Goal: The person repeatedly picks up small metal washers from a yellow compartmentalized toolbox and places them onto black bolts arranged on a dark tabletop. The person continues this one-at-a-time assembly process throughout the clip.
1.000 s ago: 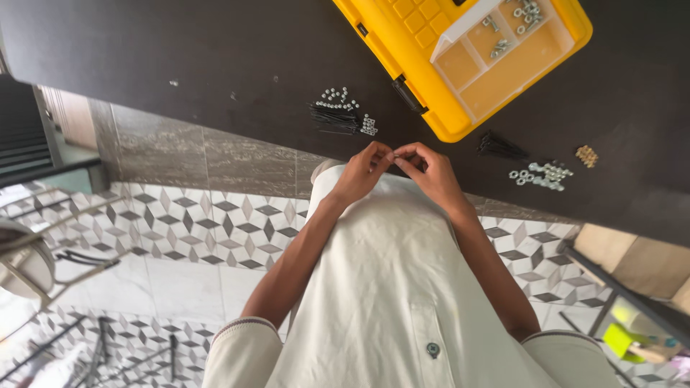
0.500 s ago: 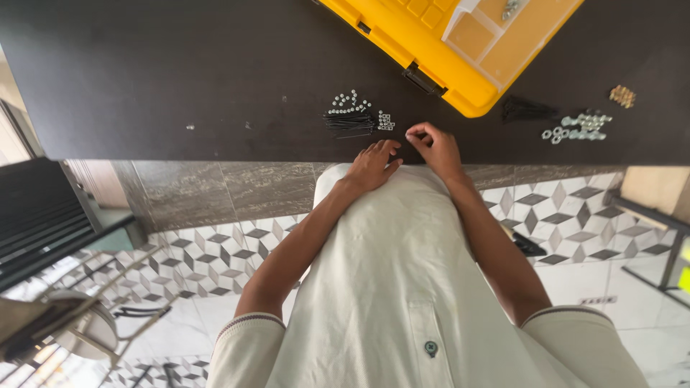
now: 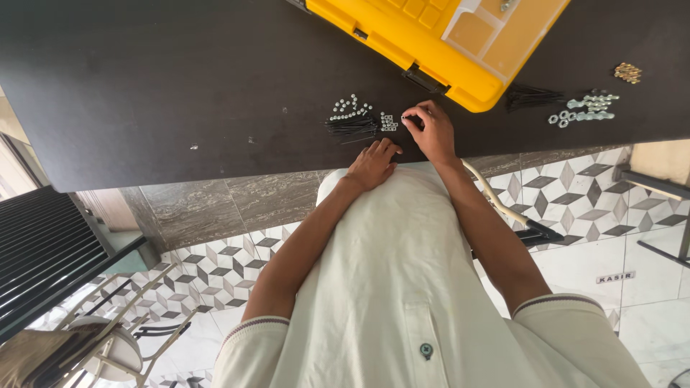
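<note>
My right hand [image 3: 430,128] rests on the dark tabletop [image 3: 180,79], its fingertips pinched together beside a small cluster of silver nuts [image 3: 389,122]. Whether something tiny sits between the fingers cannot be told. My left hand [image 3: 371,162] lies at the table's near edge, fingers loosely curled, holding nothing visible. Just left of the nuts lies a bundle of thin black screws [image 3: 352,126] with more small silver nuts [image 3: 348,107] above it.
A yellow compartment case [image 3: 431,39] stands at the back of the table. To its right lie black screws [image 3: 532,95], silver washers and nuts [image 3: 582,109] and a few brass pieces [image 3: 627,72]. A chair [image 3: 108,345] stands on the patterned tile floor at lower left.
My right hand has reached forward from the table edge to the cluster of silver nuts. The left hand has stayed near the edge. The camera has tilted, shifting the view.
</note>
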